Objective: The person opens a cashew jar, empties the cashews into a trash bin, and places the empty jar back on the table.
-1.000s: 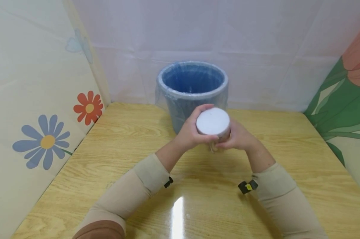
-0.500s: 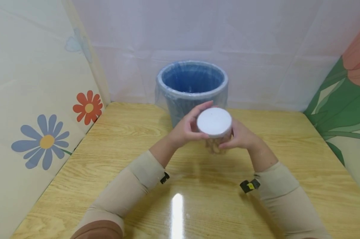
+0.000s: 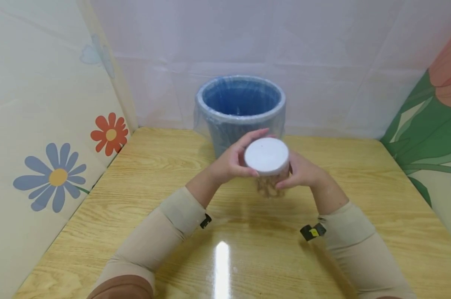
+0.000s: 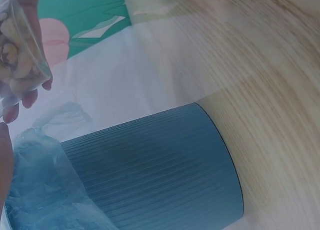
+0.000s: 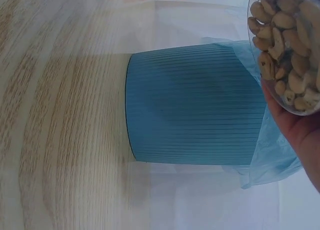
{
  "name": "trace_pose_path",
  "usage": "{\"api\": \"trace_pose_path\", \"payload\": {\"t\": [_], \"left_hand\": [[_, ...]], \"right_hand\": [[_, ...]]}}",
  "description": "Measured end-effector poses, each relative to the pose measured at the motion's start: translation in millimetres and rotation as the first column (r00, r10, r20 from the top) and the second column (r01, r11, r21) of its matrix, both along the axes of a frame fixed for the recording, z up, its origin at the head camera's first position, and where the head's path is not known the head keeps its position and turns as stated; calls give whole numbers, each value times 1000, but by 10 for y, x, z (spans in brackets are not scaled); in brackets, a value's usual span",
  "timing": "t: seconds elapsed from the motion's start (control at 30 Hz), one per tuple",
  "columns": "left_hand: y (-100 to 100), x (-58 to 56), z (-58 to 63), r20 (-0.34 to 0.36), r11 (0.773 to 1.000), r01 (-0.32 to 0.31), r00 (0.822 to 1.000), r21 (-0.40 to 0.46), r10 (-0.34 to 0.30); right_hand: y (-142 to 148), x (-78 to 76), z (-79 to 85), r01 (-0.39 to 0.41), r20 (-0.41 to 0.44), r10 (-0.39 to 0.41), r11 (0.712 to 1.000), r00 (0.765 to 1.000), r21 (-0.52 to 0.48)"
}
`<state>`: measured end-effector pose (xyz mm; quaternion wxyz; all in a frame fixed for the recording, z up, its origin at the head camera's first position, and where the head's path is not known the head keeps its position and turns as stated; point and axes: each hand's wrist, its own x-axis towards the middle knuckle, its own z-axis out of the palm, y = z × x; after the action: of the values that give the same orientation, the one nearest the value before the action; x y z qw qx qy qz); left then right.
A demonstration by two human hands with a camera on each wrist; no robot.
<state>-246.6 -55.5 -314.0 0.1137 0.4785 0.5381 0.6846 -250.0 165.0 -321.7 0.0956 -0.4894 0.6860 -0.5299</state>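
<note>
A person in beige sleeves (image 3: 154,236) is holding a clear, round-walled jar (image 3: 264,185) of tan, curved nuts (image 5: 295,44) above a yellow wood-grain table (image 3: 263,249), on the near side of a blue, ribbed bin (image 5: 195,104). The jar is standing nearly upright in the air, its flat, white, disc-shaped lid (image 3: 266,155) facing up and sitting in place.

The left hand (image 3: 234,162) is gripping the lid by its edge, thumb at the near side and forefinger reaching round the far side. The right hand (image 3: 302,170) is wrapping the jar's body lower down, its thumb lying along the near wall and its fingertips showing behind the wall in the left wrist view. A filmy, translucent plastic liner (image 5: 277,145) is draping over the bin's rim.

With one hand holding the lid and the other the body, the step in hand appears to be working the lid against the jar; which way, if at all, it is turning cannot be told. The next move seems to be calling for a firm right-hand hold, the jar level, and an even left-hand grip round the lid, lest the smooth wall slip and the nuts spill.
</note>
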Motion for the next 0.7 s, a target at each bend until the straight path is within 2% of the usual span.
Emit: {"api": "trace_pose_path", "payload": {"t": [0.27, 0.57, 0.7], "left_hand": [[-5, 12, -10, 15, 998, -44, 999, -40, 45], [0, 6, -11, -23, 994, -105, 994, -36, 104], [5, 0, -8, -33, 991, -133, 991, -32, 132]], "right_hand": [[1, -12, -21, 0, 8, 0, 1000, 1000, 13], [0, 1, -20, 67, -4, -67, 997, 998, 21], [-14, -7, -15, 74, 7, -74, 997, 997, 2]]}}
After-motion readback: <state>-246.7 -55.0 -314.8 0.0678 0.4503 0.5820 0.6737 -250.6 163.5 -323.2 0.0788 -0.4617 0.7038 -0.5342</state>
